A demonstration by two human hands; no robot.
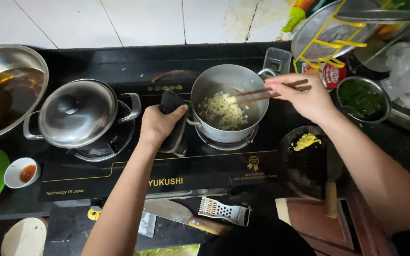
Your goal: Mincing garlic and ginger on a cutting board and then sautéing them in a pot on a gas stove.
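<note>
Two hands are working over a black gas stove (119, 178). Left hand (160, 124) is gripping a dark cloth pad (172, 102), fingers clamped around it and pressing it against the side handle of a small steel saucepan (228, 102). Right hand (304, 97) is holding a pair of brown chopsticks (266, 92), fingers closed on their upper ends; the tips are reaching leftward from those fingers into the pan and touching a heap of pale chopped garlic (223, 111) lying on the pan's bottom.

Left of the left-hand fingers, a steel pot with its lid on (79, 114) is sitting on the other burner. Farther left, a large steel bowl holding dark liquid (5, 90) is standing at the counter's edge, and a small white dish of red sauce (21, 171) is sitting below it.

Right of the right-hand fingers, a steel bowl of chopped greens (362, 98) is standing near. Below the right wrist, a dark plate (309, 166) is carrying a small yellow mound. Near the body, a knife (186, 217) and a small metal grater (224, 211) are lying side by side.
</note>
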